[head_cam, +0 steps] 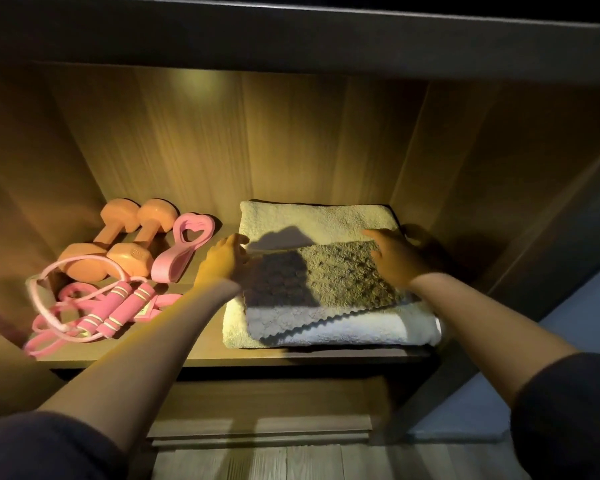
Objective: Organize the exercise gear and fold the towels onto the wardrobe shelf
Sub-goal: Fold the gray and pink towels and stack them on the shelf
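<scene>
Left hand (224, 258) sits at the far-left corner of the grey towel (343, 275), fingertips against the cloth edge. Whether they pinch that corner or only touch it, I cannot tell; shadow covers the contact. Right hand (392, 258) lies palm down on the far-right corner of the same towel, fingers loosely spread and gripping nothing.

Position of the work: grey towel lies on top of the folded cream towel (309, 220), on the right half of the wardrobe shelf (201, 351). Its long axis runs left to right, across my reach. Its scalloped near edge falls just short of the cream towel's front fold. The far edge sits slightly skewed, rising toward the right.

Key relation: the towel lies between my two hands and toward me from both of them, one hand at each far corner. The right hand is fully on the cloth, so I judge it better placed to drag or square the piece. The left can only steady its corner.

Gear sits well apart on the left: two orange dumbbells (118, 237) side by side, a pink heart-shaped grip (184, 247) beside them, and a pink jump rope (118, 306) coiled in front.

Judgement: gear looks sorted; what remains is squaring the grey towel.
</scene>
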